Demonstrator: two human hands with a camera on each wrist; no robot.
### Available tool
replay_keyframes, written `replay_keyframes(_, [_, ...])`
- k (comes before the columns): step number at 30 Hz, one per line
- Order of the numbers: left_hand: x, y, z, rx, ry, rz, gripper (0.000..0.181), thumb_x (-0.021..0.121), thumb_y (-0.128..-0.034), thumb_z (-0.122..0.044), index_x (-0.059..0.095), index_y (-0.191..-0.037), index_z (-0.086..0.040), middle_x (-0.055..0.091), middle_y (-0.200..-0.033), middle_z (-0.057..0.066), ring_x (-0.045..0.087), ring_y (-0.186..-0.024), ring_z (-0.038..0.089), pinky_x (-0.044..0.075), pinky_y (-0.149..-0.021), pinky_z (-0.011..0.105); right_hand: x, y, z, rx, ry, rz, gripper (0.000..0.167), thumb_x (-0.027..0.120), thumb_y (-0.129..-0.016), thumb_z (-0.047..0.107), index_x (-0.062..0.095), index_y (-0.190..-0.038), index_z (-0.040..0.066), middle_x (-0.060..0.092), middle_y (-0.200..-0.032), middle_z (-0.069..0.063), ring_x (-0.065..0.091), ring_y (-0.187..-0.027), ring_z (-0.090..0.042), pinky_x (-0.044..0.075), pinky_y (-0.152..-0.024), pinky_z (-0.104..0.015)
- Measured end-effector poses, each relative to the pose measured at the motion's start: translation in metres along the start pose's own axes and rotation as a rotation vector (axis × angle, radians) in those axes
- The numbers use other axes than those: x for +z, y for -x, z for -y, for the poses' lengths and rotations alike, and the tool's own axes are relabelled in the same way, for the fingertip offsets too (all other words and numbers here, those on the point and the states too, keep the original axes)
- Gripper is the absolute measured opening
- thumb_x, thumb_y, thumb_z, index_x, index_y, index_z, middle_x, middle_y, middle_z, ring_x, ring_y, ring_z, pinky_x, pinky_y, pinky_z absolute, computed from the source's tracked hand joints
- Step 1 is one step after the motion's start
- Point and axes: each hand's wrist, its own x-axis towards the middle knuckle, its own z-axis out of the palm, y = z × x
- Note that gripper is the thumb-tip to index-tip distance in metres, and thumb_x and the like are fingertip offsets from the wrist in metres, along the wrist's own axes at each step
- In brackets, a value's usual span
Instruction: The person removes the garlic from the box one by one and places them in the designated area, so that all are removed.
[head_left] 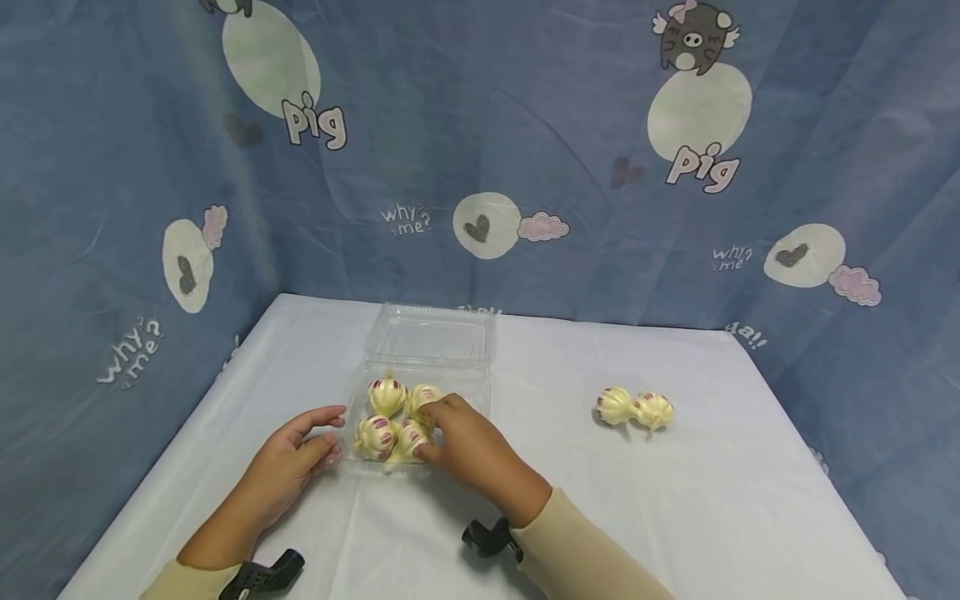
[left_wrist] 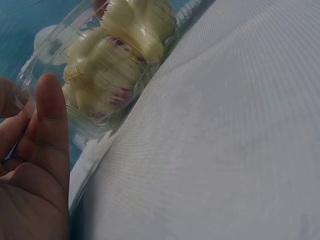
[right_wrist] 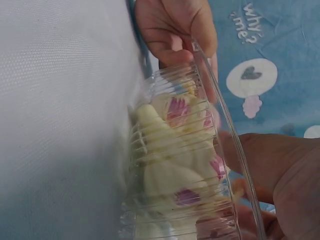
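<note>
Currently, at the near end of the white tabletop (head_left: 727,517), the left hand (head_left: 288,458) has its fingers parted and relaxed at the left rim of the clear plastic hinged container (head_left: 482,392); no firm grip shows. The right hand (head_left: 480,454) reaches in from the right, fingers curled and partly spread, with the thumb at the near right bulb (head_left: 411,437), cream-yellow, purple-streaked and garlic-shaped. It appears to pinch this bulb, the grip being partly hidden.

The step in hand is judged to be seating the bulbs. Brace the left rim lightly to prevent sliding. Lower the bulb below the rim before releasing; tuck its stem inward, and do not press the thin wall. Withdraw the fingers upward to avoid dislodging the near left bulb (head_left: 375,437), the far left bulb (head_left: 386,396) or the far right bulb (head_left: 423,400).

Two matching bulbs (head_left: 636,408) lie together on the right, well apart from the container. The lid (head_left: 429,333) lies open on its far side.

No brand or label is legible on the container. The blue printed backdrop (head_left: 570,167) reads "pig" twice and "why? me?" repeatedly; lower lettering is partly cut off.
</note>
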Motion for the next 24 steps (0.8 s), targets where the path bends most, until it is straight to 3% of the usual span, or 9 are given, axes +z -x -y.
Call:
replay_keyframes(9, [0.0013,0.0008,-0.0027,0.008,0.005,0.003,0.047,0.055,-0.1095,-0.014,0.044,-0.15,0.006,0.051,-0.131,0.005,0.062,-0.09,0.006,0.059,-0.08,0.022,0.0024,-0.0026,0.0001,0.031,0.011,0.005,0.044,0.082,-0.092,0.035,0.07,-0.13,0.018,0.065,-0.121,0.002,0.065,-0.107,-0.011,0.056,-0.089,-0.029])
replay_keyframes(24, [0.0025,0.0015,-0.0052,-0.008,-0.001,-0.009,0.047,0.056,-0.1094,-0.014,0.044,-0.15,0.005,0.051,-0.131,0.004,0.062,-0.09,0.006,0.06,-0.08,0.022,0.0042,-0.0034,-0.0055,-0.022,-0.034,-0.033,0.028,0.083,-0.091,0.029,0.073,-0.114,0.016,0.064,-0.102,0.006,0.057,-0.089,-0.006,0.049,-0.075,-0.02])
